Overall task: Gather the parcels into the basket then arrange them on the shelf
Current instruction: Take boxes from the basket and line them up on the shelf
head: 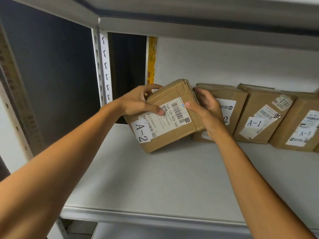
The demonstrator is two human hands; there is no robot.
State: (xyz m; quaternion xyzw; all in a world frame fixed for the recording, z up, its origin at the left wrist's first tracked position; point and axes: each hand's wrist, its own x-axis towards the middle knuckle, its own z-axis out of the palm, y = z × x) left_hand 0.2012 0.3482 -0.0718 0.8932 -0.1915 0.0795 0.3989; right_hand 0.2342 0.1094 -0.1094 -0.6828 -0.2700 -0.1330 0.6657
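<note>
Both hands grip one cardboard parcel (pixel 170 116) marked A-2: the left hand (pixel 138 102) curls over its upper left edge, thumb on the label, while the right hand (pixel 206 109) clasps its right side. It sits tilted at the back of the white shelf (pixel 138 178), just beside a second A-2 parcel (pixel 229 104). Two A-1 parcels (pixel 262 116) stand further right along the wall.

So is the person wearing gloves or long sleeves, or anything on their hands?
No gloves. The bare left hand and bare right hand have nothing on them: no rings show, and there is no watch or bracelet at the wrists. The left forearm and right forearm are uncovered too, with no sleeve showing all the way to the picture's edge.
</note>
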